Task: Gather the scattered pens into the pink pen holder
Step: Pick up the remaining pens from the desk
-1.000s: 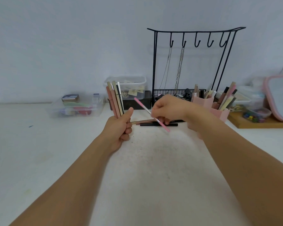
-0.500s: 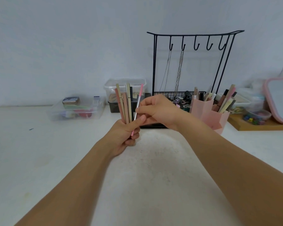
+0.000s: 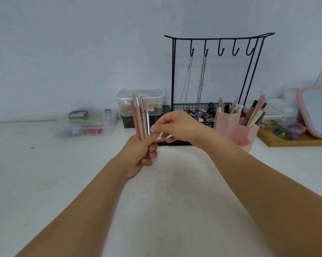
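The left hand (image 3: 138, 154) is closed in a fist around a bundle of pens (image 3: 140, 117), which stand upright and fan slightly above the thumb. The right hand (image 3: 172, 127) is curled just beside that bundle, its thumb and forefinger pinched together close to the pink-tipped pen at the bundle's right side; whether they actually touch it I cannot tell. Behind the right hand, more pens (image 3: 167, 140) lie flat on the white table (image 3: 175, 201), mostly hidden. The pink pen holder (image 3: 236, 127) stands toward the table's far right, near the back edge, already holding several pens. A black wire rack (image 3: 217, 71) stands behind it, and a clear plastic box (image 3: 84, 125) sits at the far left.
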Available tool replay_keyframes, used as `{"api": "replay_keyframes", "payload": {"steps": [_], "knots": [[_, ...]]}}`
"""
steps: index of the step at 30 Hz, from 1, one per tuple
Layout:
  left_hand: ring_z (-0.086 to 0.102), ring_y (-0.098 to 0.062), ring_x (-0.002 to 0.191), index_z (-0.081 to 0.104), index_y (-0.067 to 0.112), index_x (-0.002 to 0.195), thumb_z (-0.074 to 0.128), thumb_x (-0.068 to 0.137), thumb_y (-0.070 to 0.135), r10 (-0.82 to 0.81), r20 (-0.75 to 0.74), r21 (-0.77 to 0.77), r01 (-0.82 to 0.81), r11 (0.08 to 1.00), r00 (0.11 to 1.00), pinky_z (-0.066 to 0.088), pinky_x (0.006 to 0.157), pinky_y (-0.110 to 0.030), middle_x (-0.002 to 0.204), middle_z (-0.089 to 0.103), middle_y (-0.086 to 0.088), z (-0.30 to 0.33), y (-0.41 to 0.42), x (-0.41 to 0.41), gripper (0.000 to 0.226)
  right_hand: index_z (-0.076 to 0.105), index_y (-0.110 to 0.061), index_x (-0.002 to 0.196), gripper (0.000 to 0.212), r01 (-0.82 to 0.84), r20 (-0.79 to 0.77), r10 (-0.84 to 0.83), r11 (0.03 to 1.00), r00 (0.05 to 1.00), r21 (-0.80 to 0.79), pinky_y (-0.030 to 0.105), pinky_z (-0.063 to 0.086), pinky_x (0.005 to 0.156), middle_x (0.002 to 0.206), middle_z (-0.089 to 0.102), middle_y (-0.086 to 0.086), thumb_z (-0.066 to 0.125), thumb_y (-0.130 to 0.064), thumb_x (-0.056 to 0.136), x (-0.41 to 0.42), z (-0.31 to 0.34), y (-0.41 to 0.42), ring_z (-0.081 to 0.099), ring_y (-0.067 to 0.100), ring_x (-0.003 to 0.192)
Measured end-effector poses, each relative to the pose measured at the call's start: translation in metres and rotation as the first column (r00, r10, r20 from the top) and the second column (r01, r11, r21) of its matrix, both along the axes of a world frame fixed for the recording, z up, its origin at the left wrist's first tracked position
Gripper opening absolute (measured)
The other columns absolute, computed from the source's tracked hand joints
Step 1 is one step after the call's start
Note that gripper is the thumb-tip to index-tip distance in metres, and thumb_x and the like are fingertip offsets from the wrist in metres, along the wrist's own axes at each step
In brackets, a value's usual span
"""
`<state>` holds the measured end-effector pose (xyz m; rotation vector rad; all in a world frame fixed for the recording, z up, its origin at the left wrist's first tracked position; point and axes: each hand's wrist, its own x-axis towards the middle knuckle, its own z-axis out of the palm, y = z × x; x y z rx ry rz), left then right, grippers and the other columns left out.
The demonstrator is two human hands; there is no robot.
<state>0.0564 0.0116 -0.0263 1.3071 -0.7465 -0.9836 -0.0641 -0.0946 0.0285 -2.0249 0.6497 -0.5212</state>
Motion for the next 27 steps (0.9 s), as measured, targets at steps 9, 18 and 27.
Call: {"api": "replay_keyframes", "payload": {"steps": [9, 18, 27], "knots": [[0.033, -0.01, 0.046, 0.042, 0.021, 0.073, 0.065, 0.097, 0.037, 0.213, -0.075, 0.013, -0.212, 0.977, 0.974, 0.026, 0.038, -0.02, 0.055, 0.034, 0.004, 0.002, -0.001, 0.015, 0.037, 0.074, -0.003, 0.101, 0.018, 0.051, -0.456, -0.387, 0.803, 0.801, -0.594, 0.043, 0.06, 0.084, 0.104, 0.074, 0.014, 0.068, -0.008, 0.084, -0.014, -0.023, -0.048, 0.07, 0.03, 0.094], [0.043, -0.011, 0.048, 0.048, 0.018, 0.081, 0.065, 0.097, 0.034, 0.198, 0.007, 0.051, -0.198, 0.979, 0.98, 0.036, 0.041, -0.021, 0.053, 0.044, 0.003, 0.003, 0.0, 0.013, 0.029, 0.074, -0.011, 0.112, 0.029, -0.073, -0.6, -0.318, 0.841, 0.734, -0.536, 0.037, 0.054, 0.094, 0.114, 0.071, 0.008, 0.076, -0.023, 0.086, -0.02, -0.014, -0.045, 0.066, 0.027, 0.106], [0.035, -0.01, 0.047, 0.04, 0.021, 0.074, 0.069, 0.095, 0.036, 0.17, 0.037, 0.047, -0.172, 0.984, 0.985, 0.029, 0.04, -0.02, 0.053, 0.035, 0.005, 0.001, 0.0, 0.012, 0.039, 0.077, -0.018, 0.101, 0.024, 0.025, -0.446, -0.287, 0.862, 0.848, -0.507, 0.026, 0.046, 0.077, 0.086, 0.064, -0.007, 0.084, -0.016, 0.078, -0.021, -0.013, -0.044, 0.06, 0.015, 0.085]]}}
